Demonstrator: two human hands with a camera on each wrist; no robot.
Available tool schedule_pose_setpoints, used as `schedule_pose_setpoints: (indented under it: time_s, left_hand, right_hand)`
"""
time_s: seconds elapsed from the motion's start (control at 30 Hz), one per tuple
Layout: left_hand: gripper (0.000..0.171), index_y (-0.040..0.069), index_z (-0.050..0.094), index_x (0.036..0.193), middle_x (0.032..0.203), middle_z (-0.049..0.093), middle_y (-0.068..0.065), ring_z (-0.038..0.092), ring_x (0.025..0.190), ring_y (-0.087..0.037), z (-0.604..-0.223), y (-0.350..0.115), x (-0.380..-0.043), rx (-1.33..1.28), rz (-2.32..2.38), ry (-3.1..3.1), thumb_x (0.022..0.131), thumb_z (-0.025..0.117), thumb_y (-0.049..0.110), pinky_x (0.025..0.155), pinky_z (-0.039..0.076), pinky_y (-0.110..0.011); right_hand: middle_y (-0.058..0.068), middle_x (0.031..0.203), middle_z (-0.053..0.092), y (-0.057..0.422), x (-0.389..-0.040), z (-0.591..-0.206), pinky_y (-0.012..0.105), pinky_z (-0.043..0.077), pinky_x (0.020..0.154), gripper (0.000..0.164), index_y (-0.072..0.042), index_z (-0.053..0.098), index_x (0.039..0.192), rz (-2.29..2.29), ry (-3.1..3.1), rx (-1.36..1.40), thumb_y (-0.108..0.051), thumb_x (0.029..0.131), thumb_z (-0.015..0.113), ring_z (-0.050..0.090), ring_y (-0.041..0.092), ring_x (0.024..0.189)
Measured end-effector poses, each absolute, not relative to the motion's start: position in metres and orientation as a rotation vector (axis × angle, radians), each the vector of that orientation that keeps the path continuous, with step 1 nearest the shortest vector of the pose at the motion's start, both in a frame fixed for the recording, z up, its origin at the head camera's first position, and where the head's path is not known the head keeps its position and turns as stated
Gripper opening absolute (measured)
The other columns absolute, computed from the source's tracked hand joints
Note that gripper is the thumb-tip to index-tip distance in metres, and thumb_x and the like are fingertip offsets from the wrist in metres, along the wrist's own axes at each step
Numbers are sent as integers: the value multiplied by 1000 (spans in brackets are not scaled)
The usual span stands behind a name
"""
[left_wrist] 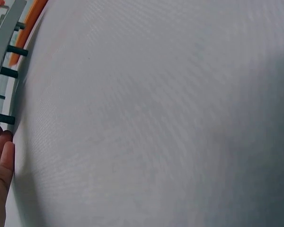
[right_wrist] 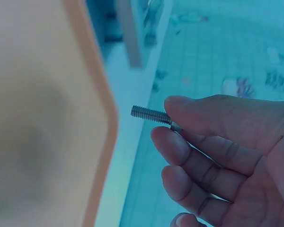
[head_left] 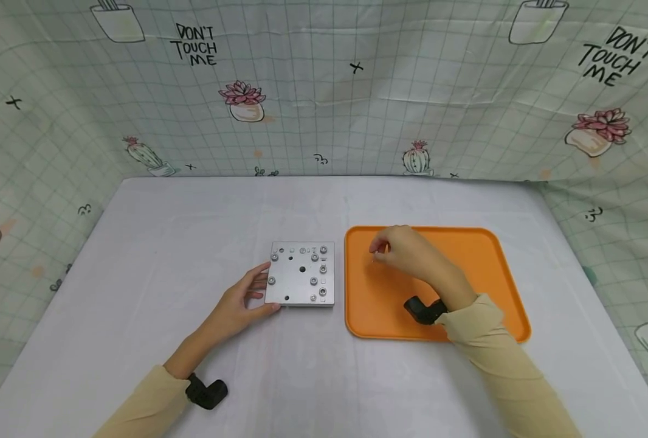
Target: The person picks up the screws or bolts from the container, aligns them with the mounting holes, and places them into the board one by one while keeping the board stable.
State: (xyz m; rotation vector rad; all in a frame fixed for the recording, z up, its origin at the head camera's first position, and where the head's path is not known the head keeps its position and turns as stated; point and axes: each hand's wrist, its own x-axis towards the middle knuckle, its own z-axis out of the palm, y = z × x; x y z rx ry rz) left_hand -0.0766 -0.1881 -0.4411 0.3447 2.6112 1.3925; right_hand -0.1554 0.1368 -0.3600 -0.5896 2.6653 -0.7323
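A square silver metal plate [head_left: 296, 289] with several socket-head screws and a few bare holes lies left of the orange tray [head_left: 379, 307]. Threaded shanks [left_wrist: 9, 72] stick out from the plate's underside in the left wrist view. My left hand [head_left: 235, 309] holds the plate at its near left corner, thumb along the near edge and fingers at the left edge. Above the tray, my right hand [head_left: 411, 252] pinches a screw [right_wrist: 150, 115] between thumb and fingertips. The screw's threaded end points out of the grip; its head is mostly hidden by the fingers.
A white cloth-covered table [head_left: 193, 225] lies under everything. A printed curtain [head_left: 324, 91] hangs behind it and at both sides. The tray's raised rim [head_left: 348, 274] stands just right of the plate. Black wrist cameras [head_left: 208, 394] are worn on both forearms.
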Motion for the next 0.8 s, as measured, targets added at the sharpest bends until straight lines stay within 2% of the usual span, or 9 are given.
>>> schedule_pose_setpoints:
  time_s: [0.23, 0.37, 0.47, 0.57, 0.8]
  left_hand:
    - [77, 16, 34, 143, 130, 54, -13, 57, 109, -24, -438, -187, -78, 347, 1412, 2595, 79, 75, 25, 93, 49, -40]
    - [75, 8, 33, 143, 130, 52, -19, 56, 110, -30, -426, -182, -75, 330, 1422, 2577, 80, 74, 18, 94, 47, -46]
    - [75, 8, 32, 143, 130, 52, -19, 56, 110, -30, -428, -181, -75, 315, 1417, 2566, 81, 73, 17, 95, 47, -46]
    - [77, 14, 32, 144, 131, 52, -15, 56, 110, -25, -441, -187, -79, 315, 1429, 2562, 80, 74, 23, 94, 48, -42]
    - [78, 12, 31, 144, 131, 52, -15, 56, 110, -25, -441, -189, -77, 348, 1451, 2559, 80, 74, 22, 93, 48, -43]
  right_hand:
    - [0, 78, 60, 100, -138, -352, 24, 43, 64, 5, -9, 68, 87, -740, 2684, -762, -11, 84, 65, 50, 14, 72]
    - [-1, 82, 62, 75, -129, -352, 21, 43, 67, 5, -10, 68, 85, -725, 2669, -917, -8, 83, 64, 51, 14, 77]
    - [-1, 87, 65, 59, -125, -354, 22, 45, 70, 6, -10, 68, 86, -716, 2644, -990, -7, 82, 64, 52, 14, 80]
    - [0, 87, 65, 44, -122, -358, 23, 46, 73, 7, -9, 69, 87, -706, 2617, -1051, -7, 83, 64, 52, 14, 81]
    - [1, 91, 65, 26, -116, -369, 27, 46, 76, 9, -8, 70, 90, -716, 2584, -1148, -6, 84, 63, 53, 15, 84]
